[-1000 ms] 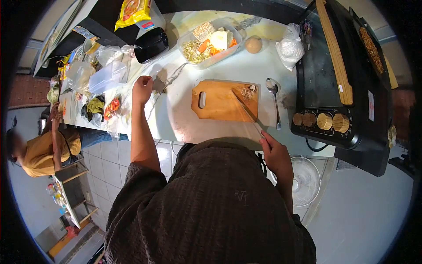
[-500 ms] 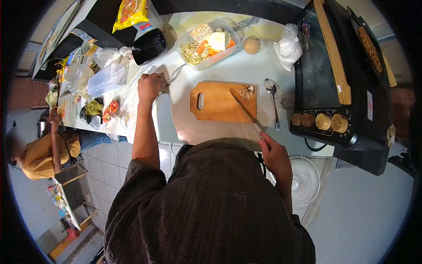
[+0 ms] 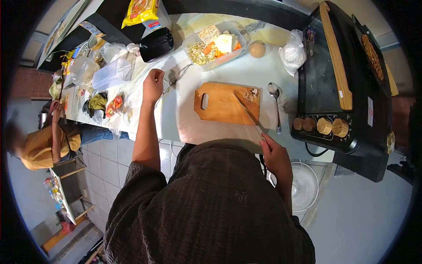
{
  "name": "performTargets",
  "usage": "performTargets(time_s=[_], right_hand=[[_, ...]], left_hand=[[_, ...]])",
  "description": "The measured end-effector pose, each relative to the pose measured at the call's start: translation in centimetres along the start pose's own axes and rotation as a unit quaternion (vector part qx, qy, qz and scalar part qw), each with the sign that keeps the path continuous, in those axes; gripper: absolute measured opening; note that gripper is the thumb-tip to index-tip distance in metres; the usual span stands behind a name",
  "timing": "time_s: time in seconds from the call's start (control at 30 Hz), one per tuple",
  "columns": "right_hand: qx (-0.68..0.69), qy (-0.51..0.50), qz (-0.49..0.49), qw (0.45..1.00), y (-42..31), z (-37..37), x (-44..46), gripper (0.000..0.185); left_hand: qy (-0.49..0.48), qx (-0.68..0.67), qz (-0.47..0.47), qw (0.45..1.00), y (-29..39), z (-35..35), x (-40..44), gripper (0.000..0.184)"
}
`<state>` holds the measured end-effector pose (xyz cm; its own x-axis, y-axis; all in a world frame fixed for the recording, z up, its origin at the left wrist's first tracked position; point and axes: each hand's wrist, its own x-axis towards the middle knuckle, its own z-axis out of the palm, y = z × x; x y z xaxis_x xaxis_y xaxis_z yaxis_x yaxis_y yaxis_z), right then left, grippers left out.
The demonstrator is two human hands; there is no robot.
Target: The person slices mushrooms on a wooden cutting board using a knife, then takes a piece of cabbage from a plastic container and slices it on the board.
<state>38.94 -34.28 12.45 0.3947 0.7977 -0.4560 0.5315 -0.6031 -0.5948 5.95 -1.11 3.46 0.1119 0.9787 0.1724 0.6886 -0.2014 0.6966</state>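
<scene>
The right hand (image 3: 277,156) is closed around the handle of a knife (image 3: 252,117), just off the near edge of the worktop (image 3: 169,116). The blade slants away from the person, over the wooden cutting board (image 3: 215,105); I cannot tell whether its tip touches the wood. Beside that tip, towards the board's far right corner, sits a small heap of pale chopped bits (image 3: 249,95).

The left hand (image 3: 154,83) is well to the left of the board, above the worktop, with its fingers curled inward. How tightly they close, or whether anything is in them, I cannot tell from here.

A metal spoon (image 3: 274,93) lies just to the right of the board. Beyond the board, a clear plastic tub (image 3: 215,66) holds bean sprouts (image 3: 200,54), orange pieces, a white block (image 3: 226,43) and a speckled pale block (image 3: 209,34). Next to the tub rests a brown egg (image 3: 257,49), and farther right a knotted bag of white powder (image 3: 293,55) stands near the black oven (image 3: 317,88) with its wooden knobs (image 3: 324,126).

Near the left hand are a black container (image 3: 156,45) and a clear box (image 3: 112,75). Off to the left, a co-worker in a mustard shirt (image 3: 44,149) reaches towards the worktop's far end.
</scene>
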Motion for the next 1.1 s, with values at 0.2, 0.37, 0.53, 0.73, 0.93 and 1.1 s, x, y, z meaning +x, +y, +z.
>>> performTargets(time_s=[0.2,0.37,0.53,0.73,0.93,1.1], right_hand=[[-0.024,-0.007,-0.008,1.000,0.1,-0.1,0.3,0.040],[-0.031,-0.011,-0.020,0.999,0.9,-0.2,0.7,0.040],[-0.024,-0.005,-0.062,0.998,1.5,-0.3,1.0,0.040],[0.002,-0.014,-0.076,0.997,3.3,0.2,1.8,0.040],[0.005,-0.006,-0.114,0.993,4.1,0.1,2.2,0.042],[-0.006,-0.014,-0.109,0.994,3.9,-0.8,2.6,0.042]], left_hand=[[-0.001,-0.076,-0.019,0.997,1.7,-0.1,-3.1,0.021],[-0.034,-0.080,-0.064,0.994,1.6,0.7,-5.9,0.023],[-0.041,-0.179,-0.108,0.977,2.9,2.2,-8.2,0.018],[-0.048,-0.251,-0.111,0.960,5.2,5.2,-10.2,0.016],[-0.047,-0.203,-0.108,0.972,8.6,6.9,-11.8,0.016],[-0.081,-0.186,-0.126,0.971,10.1,7.5,-12.5,0.020]])
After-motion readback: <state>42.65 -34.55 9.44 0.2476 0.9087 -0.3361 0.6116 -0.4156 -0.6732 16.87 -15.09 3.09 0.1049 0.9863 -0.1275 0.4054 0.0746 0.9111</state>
